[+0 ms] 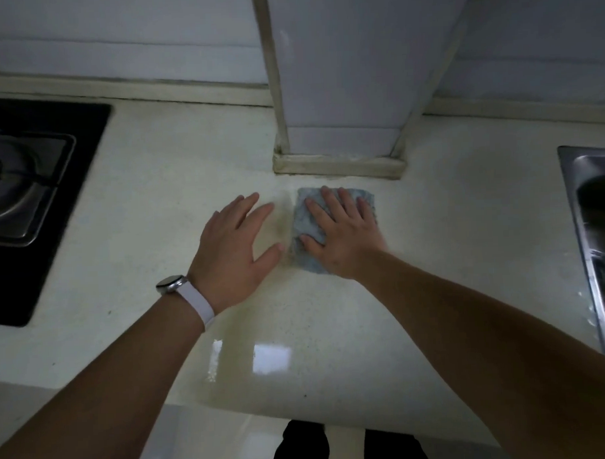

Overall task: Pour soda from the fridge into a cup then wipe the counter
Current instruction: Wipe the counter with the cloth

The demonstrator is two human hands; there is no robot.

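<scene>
A folded blue-grey cloth (306, 219) lies flat on the pale counter (156, 207), just in front of a tiled wall column. My right hand (342, 231) presses down on the cloth with fingers spread, covering most of it. My left hand (234, 242) rests flat on the bare counter right beside the cloth, fingers apart, holding nothing; a white-strapped watch sits on that wrist. No cup or soda is in view.
A black gas hob (25, 191) with a steel burner fills the counter's left end. A steel sink (593, 236) is at the right edge. The tiled column (341, 90) juts onto the counter behind the cloth. The counter's front edge curves near my legs.
</scene>
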